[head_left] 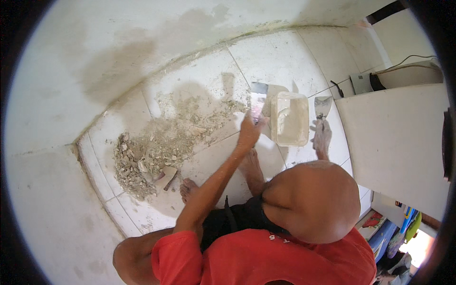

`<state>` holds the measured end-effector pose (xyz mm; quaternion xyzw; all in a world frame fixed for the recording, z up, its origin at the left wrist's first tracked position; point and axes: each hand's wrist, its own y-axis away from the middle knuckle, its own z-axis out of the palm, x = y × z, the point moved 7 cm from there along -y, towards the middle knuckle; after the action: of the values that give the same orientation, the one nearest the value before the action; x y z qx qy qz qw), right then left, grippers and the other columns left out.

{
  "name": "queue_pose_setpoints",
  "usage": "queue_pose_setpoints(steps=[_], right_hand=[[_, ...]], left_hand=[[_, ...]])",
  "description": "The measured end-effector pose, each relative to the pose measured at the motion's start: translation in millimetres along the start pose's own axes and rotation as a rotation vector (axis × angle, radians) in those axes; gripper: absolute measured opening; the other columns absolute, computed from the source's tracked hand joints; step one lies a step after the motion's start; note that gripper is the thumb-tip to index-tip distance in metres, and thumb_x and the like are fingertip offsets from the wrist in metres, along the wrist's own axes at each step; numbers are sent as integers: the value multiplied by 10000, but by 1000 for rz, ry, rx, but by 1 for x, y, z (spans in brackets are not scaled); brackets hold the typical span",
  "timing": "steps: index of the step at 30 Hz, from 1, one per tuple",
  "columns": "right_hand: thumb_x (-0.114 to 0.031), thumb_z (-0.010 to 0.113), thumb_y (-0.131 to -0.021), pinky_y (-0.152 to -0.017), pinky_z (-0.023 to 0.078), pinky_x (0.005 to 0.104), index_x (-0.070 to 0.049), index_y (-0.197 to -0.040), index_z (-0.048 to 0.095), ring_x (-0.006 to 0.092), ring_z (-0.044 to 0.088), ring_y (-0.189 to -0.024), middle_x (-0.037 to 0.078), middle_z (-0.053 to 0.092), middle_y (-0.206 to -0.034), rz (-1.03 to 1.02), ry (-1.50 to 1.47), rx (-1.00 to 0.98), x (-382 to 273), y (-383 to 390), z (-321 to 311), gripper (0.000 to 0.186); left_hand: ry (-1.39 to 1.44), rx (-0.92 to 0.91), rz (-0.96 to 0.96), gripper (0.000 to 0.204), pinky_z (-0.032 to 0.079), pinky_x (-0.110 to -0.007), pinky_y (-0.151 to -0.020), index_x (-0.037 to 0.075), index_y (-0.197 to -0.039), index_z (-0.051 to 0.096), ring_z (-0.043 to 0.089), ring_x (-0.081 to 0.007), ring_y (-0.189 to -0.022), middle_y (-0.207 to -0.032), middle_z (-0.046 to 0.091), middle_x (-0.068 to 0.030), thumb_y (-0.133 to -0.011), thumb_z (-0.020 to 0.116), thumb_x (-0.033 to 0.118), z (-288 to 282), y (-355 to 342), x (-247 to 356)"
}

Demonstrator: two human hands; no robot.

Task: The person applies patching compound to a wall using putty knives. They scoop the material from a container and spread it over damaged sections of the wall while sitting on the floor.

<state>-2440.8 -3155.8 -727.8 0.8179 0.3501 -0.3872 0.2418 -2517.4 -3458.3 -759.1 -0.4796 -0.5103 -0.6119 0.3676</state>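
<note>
A rectangular, clear plastic tub (274,135) holding whitish paste stands on the tiled floor ahead of me. Just left of it, my left hand (252,126) grips a wide, shiny putty knife (259,97), its blade pointing away from me; blur and my fingers hide the handle. On the tub's other side, my right hand (322,135) is closed on a second putty knife (323,105). Its flared blade points forward and is smeared dark near the handle. Neither hand appears to touch the tub.
Broken plaster rubble (142,164) lies left, with a flat, dark-handled tool (166,177) at its edge. Dusty debris spreads along the stained wall (142,52). A white cabinet (394,128) borders the right, near a grey box (362,83) and cable. My bare foot (188,190) is near the rubble.
</note>
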Motion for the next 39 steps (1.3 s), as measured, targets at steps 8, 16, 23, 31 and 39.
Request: queue_pose_setpoints(steps=[8, 16, 23, 31, 39], right_hand=[[-209, 474, -1016, -435, 439, 258, 34, -1114, 513, 158, 654, -636, 179, 694, -955, 59, -236, -81, -27, 27, 89, 265], [-169, 516, -980, -573, 521, 329, -6, -1147, 605, 210, 689, -752, 145, 679, -993, -525, 286, -448, -130, 24, 109, 250], [-140, 591, -864, -724, 534, 425, -39, -938, 664, 327, 679, -783, 180, 684, -861, -1028, 1066, -736, -233, 56, 160, 145], [-144, 611, -826, -640, 546, 406, -97, -888, 694, 298, 695, -749, 121, 706, -794, -1208, 1236, -916, -195, 61, 218, 114], [-292, 630, -811, -748, 563, 444, -9, -919, 699, 346, 702, -850, 195, 710, -863, -946, 1118, -911, -206, 63, 208, 310]], left_hand=[[-136, 180, -13, 323, 491, -325, -682, -39, -1027, 589, 585, -168, -743, -851, 642, -105, -804, 741, 138, -45, -14, -18], [-126, 228, -56, 294, 480, -298, -652, -16, -988, 591, 563, -125, -712, -813, 610, -49, -757, 723, 110, -135, 17, -2], [180, 297, -22, 260, 465, -276, -605, 0, -976, 581, 545, -111, -672, -789, 575, -19, -757, 706, 64, -117, 29, -12], [108, 249, -20, 266, 465, -288, -643, 4, -961, 556, 528, -117, -695, -798, 558, -17, -746, 708, 44, -101, 36, 2], [183, 175, -24, 255, 454, -274, -677, 24, -958, 554, 506, -106, -729, -824, 542, -12, -768, 722, 50, -101, 38, 7]])
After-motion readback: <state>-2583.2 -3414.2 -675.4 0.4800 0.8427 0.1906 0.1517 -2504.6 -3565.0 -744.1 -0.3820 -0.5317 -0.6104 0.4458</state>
